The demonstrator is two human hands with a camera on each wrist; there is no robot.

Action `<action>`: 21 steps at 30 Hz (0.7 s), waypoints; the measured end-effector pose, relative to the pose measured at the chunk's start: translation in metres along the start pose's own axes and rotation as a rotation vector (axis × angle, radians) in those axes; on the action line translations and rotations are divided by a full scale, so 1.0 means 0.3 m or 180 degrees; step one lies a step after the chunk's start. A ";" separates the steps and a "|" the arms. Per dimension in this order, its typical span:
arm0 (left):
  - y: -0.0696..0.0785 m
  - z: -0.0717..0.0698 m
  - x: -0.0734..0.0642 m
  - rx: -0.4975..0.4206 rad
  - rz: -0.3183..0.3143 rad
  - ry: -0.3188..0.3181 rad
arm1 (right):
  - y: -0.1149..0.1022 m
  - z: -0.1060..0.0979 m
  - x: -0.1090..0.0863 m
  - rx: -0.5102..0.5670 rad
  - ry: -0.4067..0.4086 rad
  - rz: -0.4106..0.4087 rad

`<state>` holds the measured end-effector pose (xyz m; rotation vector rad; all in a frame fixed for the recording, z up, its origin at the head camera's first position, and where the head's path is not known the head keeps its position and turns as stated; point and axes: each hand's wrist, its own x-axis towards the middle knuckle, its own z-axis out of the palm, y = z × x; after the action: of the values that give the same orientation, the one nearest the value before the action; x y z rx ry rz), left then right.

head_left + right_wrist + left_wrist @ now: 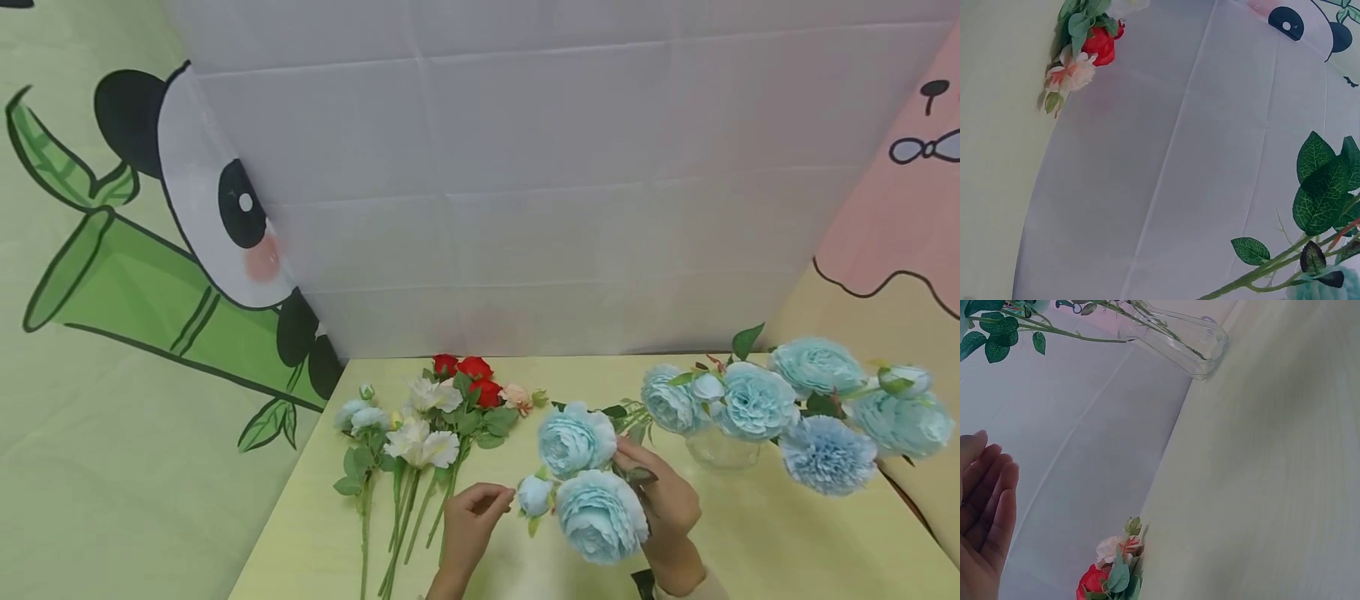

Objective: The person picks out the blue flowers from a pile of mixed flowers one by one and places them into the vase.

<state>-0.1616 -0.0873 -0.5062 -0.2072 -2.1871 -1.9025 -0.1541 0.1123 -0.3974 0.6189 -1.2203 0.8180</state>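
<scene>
Gripping blue flowers is the right hand; the left hand, loosely curled, hovers nearby.

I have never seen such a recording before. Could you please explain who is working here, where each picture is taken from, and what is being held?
No machine is here: a person works with two bare hands. The wide picture comes from a camera worn on the head; the two smaller ones come from cameras on the left and right wrists.

On the pale yellow table lie long-stemmed red flowers, white ruffled flowers, a peach flower and small pale blue flowers. To the right stands a clear, see-through vase with large light blue flowers.

The right hand holds a light blue flower spray with two full blooms and a bud. The left hand, near the bud, appears to hold nothing.
</scene>
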 end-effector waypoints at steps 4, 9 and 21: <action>0.042 -0.002 -0.010 0.0031 0.0074 -0.0026 | 0.007 -0.001 -0.006 0.0047 0.0060 -0.0014; 0.067 -0.003 -0.018 0.0079 0.0131 -0.0018 | 0.036 -0.007 -0.042 0.0035 0.0099 -0.0101; 0.061 -0.002 -0.022 0.0140 0.0124 0.0017 | 0.039 0.008 0.019 0.0431 0.0161 -0.0574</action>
<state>-0.1505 -0.0848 -0.4903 -0.2349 -2.2024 -1.8306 -0.1642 0.1182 -0.3915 0.8019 -1.0522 0.7635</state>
